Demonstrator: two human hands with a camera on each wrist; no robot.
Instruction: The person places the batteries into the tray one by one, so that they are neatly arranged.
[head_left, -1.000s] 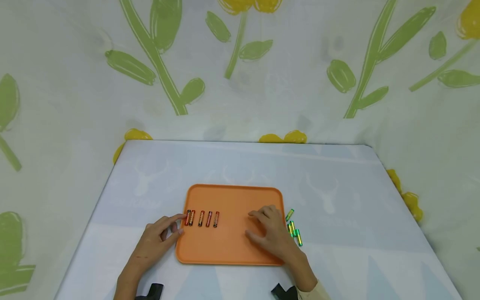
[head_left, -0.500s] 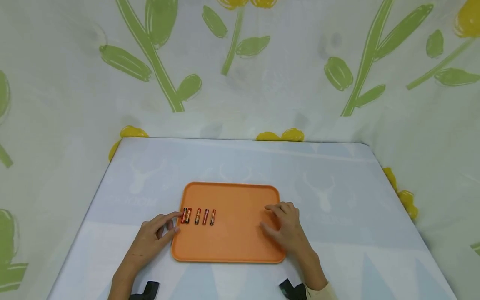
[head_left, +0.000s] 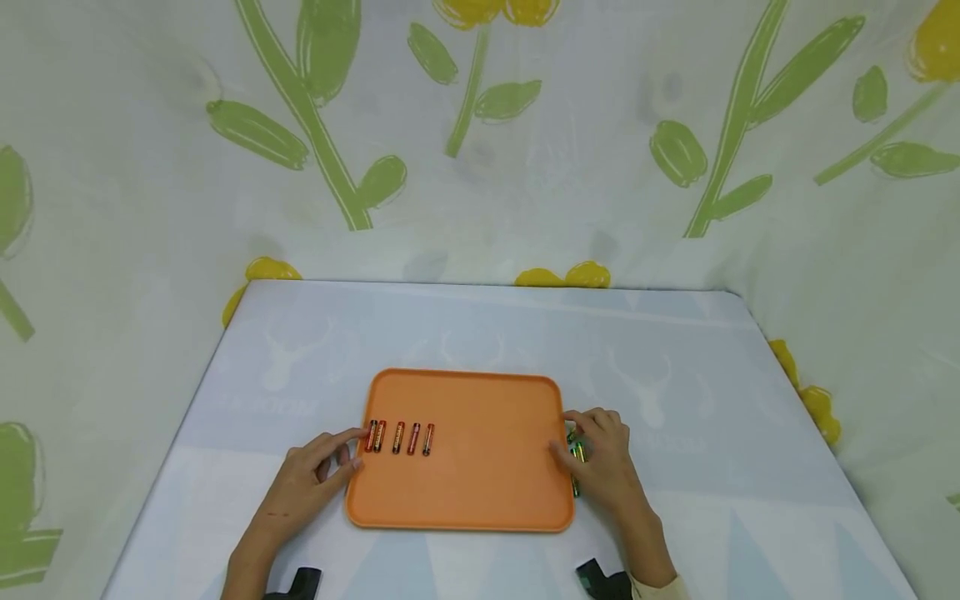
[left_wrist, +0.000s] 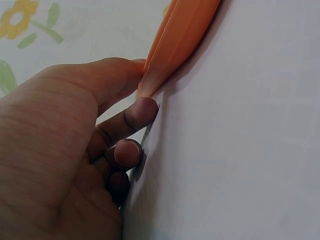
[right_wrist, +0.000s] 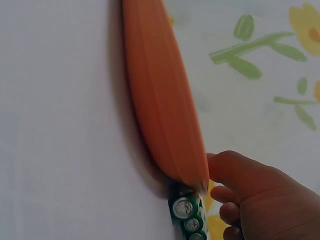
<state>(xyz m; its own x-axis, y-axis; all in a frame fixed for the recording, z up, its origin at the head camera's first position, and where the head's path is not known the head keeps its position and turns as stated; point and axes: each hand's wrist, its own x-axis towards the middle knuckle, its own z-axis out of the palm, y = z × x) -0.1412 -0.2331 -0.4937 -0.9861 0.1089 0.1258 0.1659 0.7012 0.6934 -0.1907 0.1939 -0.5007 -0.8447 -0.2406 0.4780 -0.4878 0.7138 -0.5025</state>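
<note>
Several red batteries [head_left: 398,437] lie in a row at the left of the orange tray [head_left: 480,496]. My left hand [head_left: 309,475] touches the tray's left rim with thumb and index fingertip, the other fingers loosely bent; the left wrist view shows this contact at the tray edge [left_wrist: 180,35]. At the right rim, my right hand [head_left: 609,465] has its thumb and fingers slightly bent beside the tray. Green batteries [head_left: 577,452] lie just outside that rim, partly hidden by the hand. From the right wrist, the green battery ends [right_wrist: 185,207] show next to the tray [right_wrist: 160,90].
The tray and batteries lie on a pale table cover [head_left: 675,492]. Behind the table rises a cloth backdrop [head_left: 570,183] with green leaves and yellow flowers. Black wrist mounts [head_left: 303,583] show at the lower edge of the head view.
My right hand has moved rightward from above the tray to its right rim, partly covering the green batteries. The left hand stays at the left rim. The red batteries keep their row.
</note>
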